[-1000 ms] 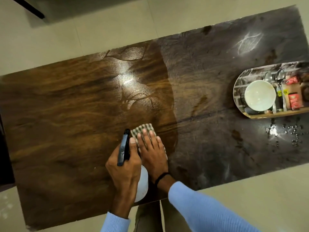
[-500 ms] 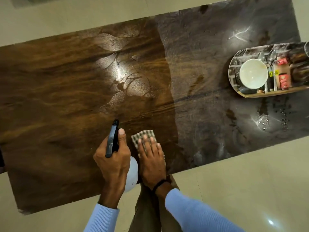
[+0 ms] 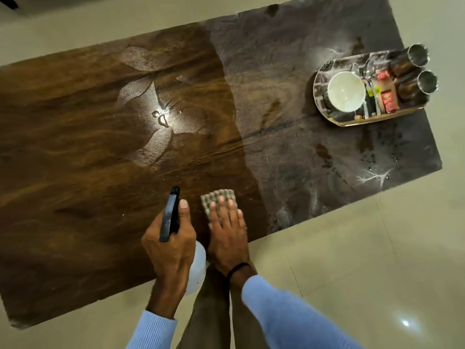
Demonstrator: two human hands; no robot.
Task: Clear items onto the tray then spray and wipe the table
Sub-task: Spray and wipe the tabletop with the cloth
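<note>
- Head view, change: the right hand (image 3: pixel 227 235) and the cloth (image 3: pixel 216 195) are now sitting closer to the near edge of the table (image 3: pixel 75 147) than a second ago. The wrist is hanging past that edge, so the stroke is coming back toward the body.
- The left hand (image 3: pixel 171 248) with the spray bottle (image 3: pixel 169 215) is tracking back too, and a small gap is opening between the hands.
- Meaning: clearing looks done. The bowl (image 3: pixel 346 90), two steel tumblers (image 3: pixel 417 55) and some packets are sitting on the tray (image 3: pixel 339 123) at the far right end.
- Wiping is under way, roughly mid-job by my read. Droplets (image 3: pixel 377 172) are still lying below the tray, and that grey end is looking streaky.
- Right hand pose: palm down, fingers straight and together, pressing the cloth flat on the table. It is not curling round it.
- Left hand pose: fingers are wrapping the bottle's neck, thumb lying along the black head, nozzle pointing away over the table. Can't tell whether a finger is on the trigger.
</note>
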